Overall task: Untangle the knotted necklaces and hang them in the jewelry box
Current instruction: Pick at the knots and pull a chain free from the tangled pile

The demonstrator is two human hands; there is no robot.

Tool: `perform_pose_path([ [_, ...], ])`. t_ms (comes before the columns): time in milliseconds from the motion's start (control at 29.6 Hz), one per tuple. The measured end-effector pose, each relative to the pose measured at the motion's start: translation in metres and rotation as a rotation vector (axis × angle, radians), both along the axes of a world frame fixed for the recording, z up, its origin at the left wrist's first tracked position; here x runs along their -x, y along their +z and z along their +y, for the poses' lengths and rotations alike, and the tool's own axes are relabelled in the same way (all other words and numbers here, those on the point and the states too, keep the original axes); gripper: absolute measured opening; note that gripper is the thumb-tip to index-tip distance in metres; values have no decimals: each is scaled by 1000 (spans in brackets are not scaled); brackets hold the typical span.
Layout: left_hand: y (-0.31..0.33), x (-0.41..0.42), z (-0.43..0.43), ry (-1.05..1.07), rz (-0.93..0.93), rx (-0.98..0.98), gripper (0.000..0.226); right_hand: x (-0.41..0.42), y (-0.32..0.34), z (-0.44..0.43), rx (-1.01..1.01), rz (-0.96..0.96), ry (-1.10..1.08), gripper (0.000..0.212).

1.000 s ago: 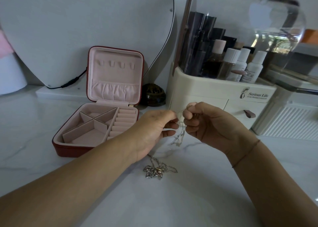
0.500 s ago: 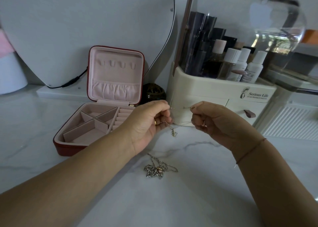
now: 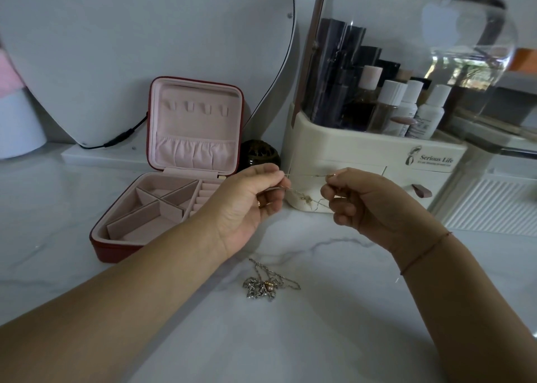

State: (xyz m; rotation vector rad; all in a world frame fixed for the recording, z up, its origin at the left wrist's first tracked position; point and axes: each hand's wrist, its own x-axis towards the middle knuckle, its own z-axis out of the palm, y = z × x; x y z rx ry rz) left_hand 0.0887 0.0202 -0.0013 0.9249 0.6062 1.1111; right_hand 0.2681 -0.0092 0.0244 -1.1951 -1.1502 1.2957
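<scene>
A thin gold necklace (image 3: 307,198) is stretched in the air between both hands, its small pendant dangling in the middle. My left hand (image 3: 250,205) pinches one end of the chain and my right hand (image 3: 366,205) pinches the other. Below them on the marble top lies a silver necklace (image 3: 263,285), bunched with a leaf-like pendant and loose chain. The red jewelry box (image 3: 116,249) stands open at the left, pink inside, with several hooks (image 3: 194,108) in the upright lid and no necklace on them.
A cream cosmetics organiser (image 3: 363,156) with a clear dome and bottles stands right behind the hands. A dark round jar (image 3: 260,154) sits between it and the box. A mirror (image 3: 145,48) with a black cable leans at the back. A white ribbed unit (image 3: 494,205) is at the right.
Both hands have risen and moved apart, drawing the gold chain out between them; the pendant now hangs free in the middle. The silver necklace has not moved.
</scene>
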Motion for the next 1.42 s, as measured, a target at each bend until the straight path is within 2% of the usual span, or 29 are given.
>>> perform_pose_path([
  [101,-1,0,0,-16,-16,-19,16,3,-1,-2,-13,-100,-28,11],
  [270,-2,-2,-2,-64,-22,-2,14,5,3,-5,-84,-11,-12,11],
  [405,-3,-5,-4,-97,18,-16,12,5,5,-6,-142,55,84,13],
  [541,-4,-6,-5,-176,94,-59,8,5,7,-8,-162,103,158,17],
  [642,-4,-5,-7,-242,141,-90,13,7,9,-10,-179,126,182,21],
  [878,-9,-6,-8,-256,288,-158,10,8,12,-13,-279,80,118,29],
  [1013,-9,-9,-8,-257,297,-102,5,9,11,-14,-327,84,124,22],
  [1284,-8,-7,-6,-260,284,-76,12,15,9,-16,-379,10,122,10],
  [1419,-8,-6,-4,-137,271,-93,10,15,8,-17,-317,-2,218,7],
])
